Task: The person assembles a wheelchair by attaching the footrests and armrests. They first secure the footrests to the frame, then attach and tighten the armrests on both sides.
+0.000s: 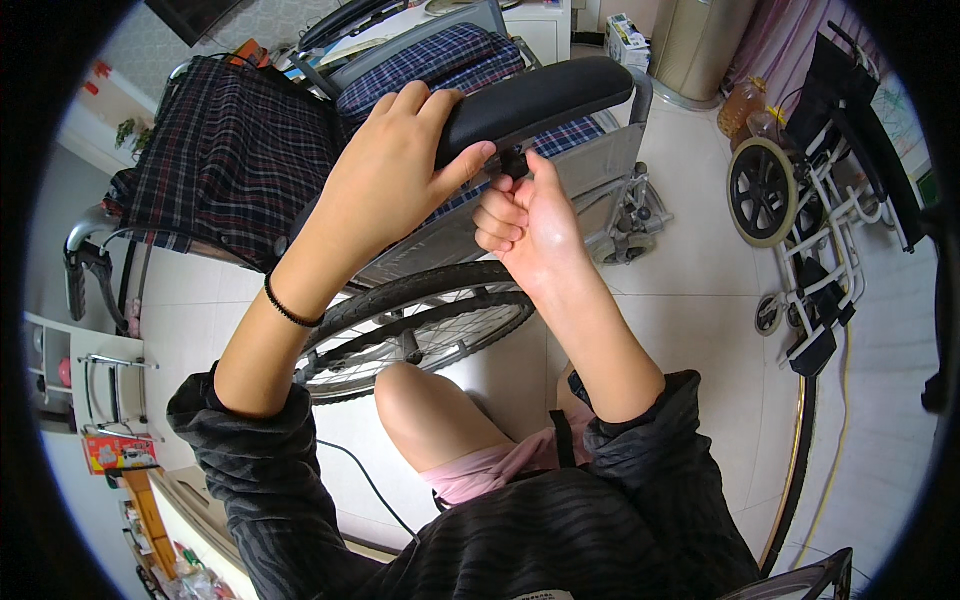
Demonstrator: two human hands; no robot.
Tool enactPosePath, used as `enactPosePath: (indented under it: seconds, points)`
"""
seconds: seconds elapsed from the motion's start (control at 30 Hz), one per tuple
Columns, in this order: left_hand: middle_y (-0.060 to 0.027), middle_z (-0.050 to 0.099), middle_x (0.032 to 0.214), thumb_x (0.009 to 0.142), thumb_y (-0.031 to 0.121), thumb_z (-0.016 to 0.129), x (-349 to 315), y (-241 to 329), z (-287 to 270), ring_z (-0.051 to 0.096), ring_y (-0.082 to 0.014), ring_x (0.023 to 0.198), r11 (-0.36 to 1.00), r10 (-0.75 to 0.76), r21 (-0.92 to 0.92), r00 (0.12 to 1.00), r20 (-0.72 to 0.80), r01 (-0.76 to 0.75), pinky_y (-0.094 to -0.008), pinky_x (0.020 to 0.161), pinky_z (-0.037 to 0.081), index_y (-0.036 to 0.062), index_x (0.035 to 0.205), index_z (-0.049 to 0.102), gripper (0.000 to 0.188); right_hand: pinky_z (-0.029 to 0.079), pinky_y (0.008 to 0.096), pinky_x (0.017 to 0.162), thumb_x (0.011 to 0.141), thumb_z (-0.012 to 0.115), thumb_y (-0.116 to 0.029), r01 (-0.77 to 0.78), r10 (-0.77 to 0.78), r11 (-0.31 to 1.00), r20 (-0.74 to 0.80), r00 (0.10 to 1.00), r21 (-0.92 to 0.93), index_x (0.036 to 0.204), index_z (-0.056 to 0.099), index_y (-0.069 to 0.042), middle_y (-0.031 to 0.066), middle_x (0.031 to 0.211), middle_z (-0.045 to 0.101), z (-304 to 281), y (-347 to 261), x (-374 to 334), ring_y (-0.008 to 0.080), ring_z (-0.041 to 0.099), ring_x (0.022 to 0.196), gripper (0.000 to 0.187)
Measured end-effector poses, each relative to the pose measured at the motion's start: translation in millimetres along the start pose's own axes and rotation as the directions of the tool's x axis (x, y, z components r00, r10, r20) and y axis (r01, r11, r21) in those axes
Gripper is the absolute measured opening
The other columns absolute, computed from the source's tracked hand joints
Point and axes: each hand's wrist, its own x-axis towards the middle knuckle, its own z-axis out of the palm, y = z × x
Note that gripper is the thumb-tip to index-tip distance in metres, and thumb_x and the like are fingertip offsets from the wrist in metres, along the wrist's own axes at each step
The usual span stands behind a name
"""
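Note:
A wheelchair with a dark plaid back (235, 150) stands in front of me, its large spoked wheel (480, 335) nearest to my knees. My left hand (390, 170) is closed over the rear end of the padded black armrest (550, 95), fingers across the top and thumb along the near side. Just below the pad, my right hand (530, 220) is closed with its fingers curled in and the thumb up, against a small black part (513, 163) under the armrest. The fingers partly hide that part, so its kind is unclear.
A folded wheelchair (815, 200) with a white frame stands at the right. Beyond the armrest are a beige metal cylinder (695, 50), a white box (627, 42) and amber bottles (742, 105). A dark cable (370, 485) lies on the pale tiled floor (680, 350).

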Motion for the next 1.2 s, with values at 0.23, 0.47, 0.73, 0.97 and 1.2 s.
enactPosePath:
  seconds: [0.23, 0.47, 0.73, 0.97, 1.2]
  points:
    - [-0.02, 0.059, 0.098, 0.087, 0.039, 0.064, 0, -1, 0, 0.058, -0.0355, 0.092, 1.0, 0.012, 0.022, 1.0, 0.0, -0.012, -0.0405, 0.083, 0.049, -0.0058, 0.114, 0.058, 0.053, 0.049, 0.0455, 0.053, 0.095, 0.053, -0.036, 0.03, -0.737, -0.402, 0.343, 0.582, -0.915, 0.084, 0.053, -0.004, 0.0189, 0.067, 0.064, 3, -5, -14, 0.0378, 0.066, 0.062, 0.033]
    - [-0.02, 0.058, 0.097, 0.087, 0.039, 0.064, 0, -2, 0, 0.058, -0.0353, 0.092, 1.0, 0.027, 0.014, 1.0, -0.015, -0.026, -0.0408, 0.083, 0.049, -0.006, 0.113, 0.058, 0.052, 0.052, 0.049, 0.067, 0.098, 0.044, -0.035, 0.034, -0.725, -0.033, 0.047, 0.687, -0.999, 0.071, 0.06, 0.003, 0.0255, 0.072, 0.065, 11, -4, 3, 0.0416, 0.067, 0.073, 0.049]
    - [-0.0197, 0.057, 0.097, 0.089, 0.038, 0.062, 0, -2, 2, 0.057, -0.0352, 0.092, 0.999, 0.039, 0.011, 0.999, -0.01, -0.039, -0.0408, 0.084, 0.048, -0.006, 0.113, 0.058, 0.05, 0.029, 0.0258, 0.048, 0.098, 0.038, -0.049, 0.112, -0.417, 0.615, -0.202, 0.886, -0.78, 0.072, 0.053, -0.004, -0.0022, 0.057, 0.043, 7, -5, 5, 0.0084, 0.037, 0.05, 0.054]
    - [-0.0194, 0.056, 0.096, 0.092, 0.037, 0.06, 3, 0, 3, 0.056, -0.035, 0.092, 0.999, 0.052, 0.007, 0.999, -0.007, -0.052, -0.0415, 0.083, 0.048, -0.0059, 0.109, 0.058, 0.046, 0.045, 0.0428, 0.065, 0.099, 0.035, -0.045, 0.086, -0.485, 0.496, -0.193, 0.853, -0.864, 0.076, 0.062, 0.002, 0.0181, 0.064, 0.059, 9, -2, 8, 0.0337, 0.061, 0.065, 0.059]
    - [-0.0188, 0.056, 0.095, 0.092, 0.037, 0.058, 1, 0, 3, 0.056, -0.0345, 0.092, 0.999, 0.048, -0.005, 0.999, -0.025, -0.048, -0.0417, 0.082, 0.048, -0.0056, 0.109, 0.058, 0.046, 0.016, 0.025, 0.039, 0.097, 0.041, -0.05, 0.098, -0.316, 0.778, -0.252, 0.915, -0.62, 0.068, 0.041, -0.012, -0.0047, 0.05, 0.035, 14, -5, -1, 0.0053, 0.025, 0.039, 0.047]
